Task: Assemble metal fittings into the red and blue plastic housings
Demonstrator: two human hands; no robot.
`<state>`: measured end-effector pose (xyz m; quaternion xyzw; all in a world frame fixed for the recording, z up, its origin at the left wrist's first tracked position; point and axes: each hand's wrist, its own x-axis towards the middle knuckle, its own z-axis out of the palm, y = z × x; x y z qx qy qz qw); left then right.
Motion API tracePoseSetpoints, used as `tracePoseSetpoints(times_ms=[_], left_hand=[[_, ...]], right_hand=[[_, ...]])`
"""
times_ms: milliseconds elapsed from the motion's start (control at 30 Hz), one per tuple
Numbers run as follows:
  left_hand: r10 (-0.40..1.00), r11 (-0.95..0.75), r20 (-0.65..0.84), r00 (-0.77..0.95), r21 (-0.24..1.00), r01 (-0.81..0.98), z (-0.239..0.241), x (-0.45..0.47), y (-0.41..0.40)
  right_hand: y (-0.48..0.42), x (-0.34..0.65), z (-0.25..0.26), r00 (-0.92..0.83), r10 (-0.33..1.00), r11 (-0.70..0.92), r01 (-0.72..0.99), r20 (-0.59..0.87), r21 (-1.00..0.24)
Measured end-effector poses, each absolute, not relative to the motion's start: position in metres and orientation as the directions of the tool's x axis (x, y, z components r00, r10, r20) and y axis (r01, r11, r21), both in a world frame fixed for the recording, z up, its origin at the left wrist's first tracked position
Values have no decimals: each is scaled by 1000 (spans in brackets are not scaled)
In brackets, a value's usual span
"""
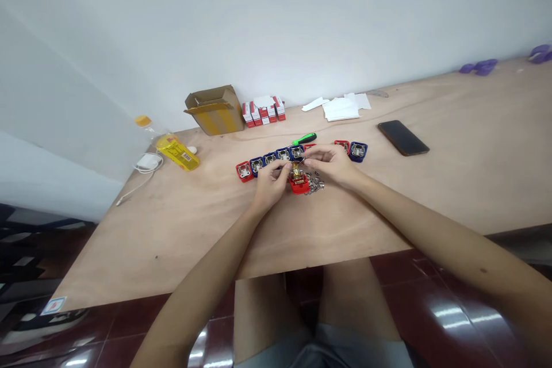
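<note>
My left hand (271, 180) and my right hand (330, 162) meet over a red plastic part (299, 184) on the wooden table (181, 230). Both hands pinch a small brass-coloured piece (295, 171) standing on top of that red part. A little heap of metal bits (315, 183) lies just right of it, under my right hand. Behind my hands runs a row of red and blue parts (269, 160) with metal inserts, and two more parts, red and blue (352, 150), lie to the right. A green-handled screwdriver (305, 139) lies behind the row.
A black phone (403, 137) lies at the right. White papers (340, 107), small red-and-white boxes (264, 111) and an open cardboard box (215, 109) line the wall. A yellow bottle (172, 146) and a white charger with cable (146, 163) are at the left. Purple items (480, 66) sit far right.
</note>
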<state>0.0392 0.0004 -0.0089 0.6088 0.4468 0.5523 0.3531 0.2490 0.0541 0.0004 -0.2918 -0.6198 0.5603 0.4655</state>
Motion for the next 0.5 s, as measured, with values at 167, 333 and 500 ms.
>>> tracePoseSetpoints(times_ms=[167,333,500], left_hand=[[938,-343,345,10,927,150,-8,41,-1],[934,-355,355,25,925,132,-9,42,-2],[933,-358,358,23,924,132,-9,42,-2]], right_hand=[[52,249,1,-403,886,154,-216,231,-964],[51,246,1,-411,882,170,-182,232,-969],[50,245,1,-411,885,165,-165,220,-972]])
